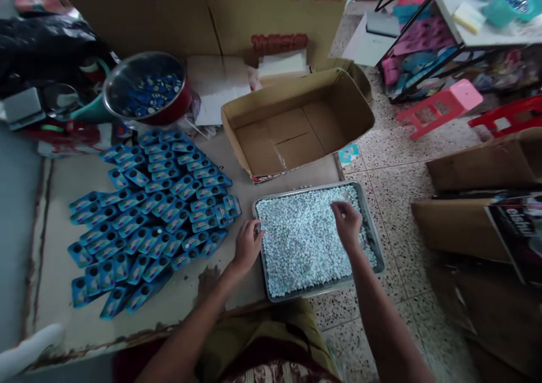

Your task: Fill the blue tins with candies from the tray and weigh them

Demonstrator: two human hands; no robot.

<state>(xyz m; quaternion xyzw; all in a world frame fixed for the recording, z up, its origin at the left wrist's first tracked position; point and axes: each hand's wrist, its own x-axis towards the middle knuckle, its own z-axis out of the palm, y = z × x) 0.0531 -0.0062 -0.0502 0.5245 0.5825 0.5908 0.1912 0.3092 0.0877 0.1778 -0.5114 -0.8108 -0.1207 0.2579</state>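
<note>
From here I see the left hand, fingers a little apart, at the left rim of the tray, perhaps to steady it; above the pale pellets inside, the right hand curls, whether pinching something I cannot tell

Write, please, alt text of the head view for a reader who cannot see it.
A person's right hand is over small pale-blue pellets in a grey rectangular tray, and the left hand is at its left edge. Many blue oblong printed packs lie to the left; an open brown cardboard box stands behind.
</note>
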